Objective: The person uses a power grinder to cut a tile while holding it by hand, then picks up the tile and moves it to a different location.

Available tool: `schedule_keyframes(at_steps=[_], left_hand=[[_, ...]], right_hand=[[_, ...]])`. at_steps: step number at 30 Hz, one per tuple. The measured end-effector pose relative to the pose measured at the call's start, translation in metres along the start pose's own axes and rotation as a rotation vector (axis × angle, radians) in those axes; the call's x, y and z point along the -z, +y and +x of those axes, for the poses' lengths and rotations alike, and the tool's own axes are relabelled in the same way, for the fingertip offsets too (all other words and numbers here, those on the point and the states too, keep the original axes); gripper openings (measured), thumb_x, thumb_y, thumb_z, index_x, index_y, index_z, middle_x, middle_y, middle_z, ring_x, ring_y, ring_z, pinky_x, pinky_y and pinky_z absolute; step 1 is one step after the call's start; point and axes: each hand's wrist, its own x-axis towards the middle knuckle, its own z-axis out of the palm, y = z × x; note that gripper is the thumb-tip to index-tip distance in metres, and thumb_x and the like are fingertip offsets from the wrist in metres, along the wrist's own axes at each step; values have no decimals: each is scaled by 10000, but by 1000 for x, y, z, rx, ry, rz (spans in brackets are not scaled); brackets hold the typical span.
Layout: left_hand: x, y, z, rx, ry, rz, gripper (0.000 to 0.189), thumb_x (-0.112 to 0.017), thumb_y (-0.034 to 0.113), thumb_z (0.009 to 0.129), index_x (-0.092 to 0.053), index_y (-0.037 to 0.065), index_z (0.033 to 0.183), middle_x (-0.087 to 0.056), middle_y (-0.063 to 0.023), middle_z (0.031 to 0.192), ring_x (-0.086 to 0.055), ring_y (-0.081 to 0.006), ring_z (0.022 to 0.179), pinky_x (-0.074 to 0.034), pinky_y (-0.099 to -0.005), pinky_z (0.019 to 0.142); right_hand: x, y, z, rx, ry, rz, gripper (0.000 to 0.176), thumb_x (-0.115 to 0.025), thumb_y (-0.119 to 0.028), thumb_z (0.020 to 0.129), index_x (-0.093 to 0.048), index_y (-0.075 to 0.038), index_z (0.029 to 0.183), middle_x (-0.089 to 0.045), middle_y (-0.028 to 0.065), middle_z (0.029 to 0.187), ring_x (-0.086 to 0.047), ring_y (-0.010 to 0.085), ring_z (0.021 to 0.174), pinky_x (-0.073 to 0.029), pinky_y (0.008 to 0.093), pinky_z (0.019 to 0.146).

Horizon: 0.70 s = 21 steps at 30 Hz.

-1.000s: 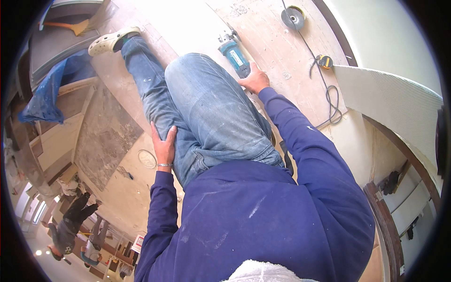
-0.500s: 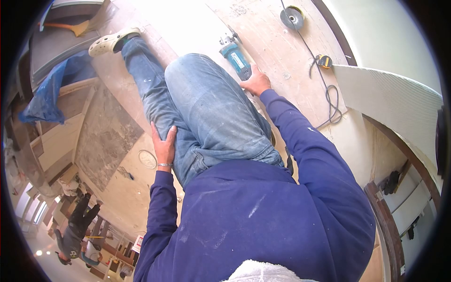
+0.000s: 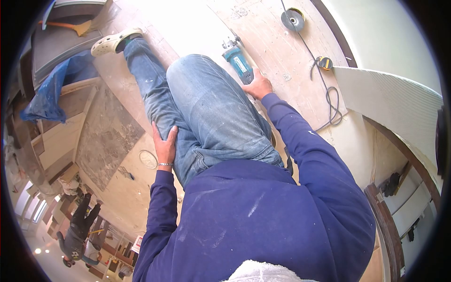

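Observation:
My right hand (image 3: 259,86) is closed round the rear end of a teal power tool (image 3: 240,63), beyond my bent knee. Bare metal fittings stick out from the tool's far end, over the pale, dusty floor. My left hand (image 3: 165,148), with a bracelet at its wrist, rests on my jeans (image 3: 206,103) near the thigh, its thumb and fingers apart. Nothing is held in it.
A round grinding disc (image 3: 293,20) and a yellow tape measure (image 3: 324,63) lie right of the tool, beside a black cord (image 3: 334,110). A ribbed white panel (image 3: 390,91) curves along the right. Blue plastic sheeting (image 3: 49,96) and a broom (image 3: 80,28) are left. A co-worker (image 3: 77,230) stands lower left.
The power tool and my right hand have shifted slightly to the right and toward me. The co-worker's posture has changed a little. My left hand stays on the thigh.

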Motion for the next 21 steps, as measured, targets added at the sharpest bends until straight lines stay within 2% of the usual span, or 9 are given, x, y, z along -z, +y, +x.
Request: schedule_keyframes(at_steps=[15,21], left_hand=[[-1,-2,0,9,-3,-14,978,-753,455,866,-280,-77,1536,-347,-273,1568,-345,-341,1459,-272,-372,1191],[0,-3,-1,2,1,8,981,-753,458,865,-280,-79,1535,-350,-275,1565,-343,-340,1461,-271,-372,1192]], right_hand=[[-2,11,-17,-8,17,-6,954,-766,-389,655,-393,-72,1474,-670,260,1188,-657,400,1109,-515,444,966],[5,-4,-7,-16,-13,1,945,-749,-378,652,-395,-81,1477,-671,264,1180,-657,408,1105,-515,440,969]])
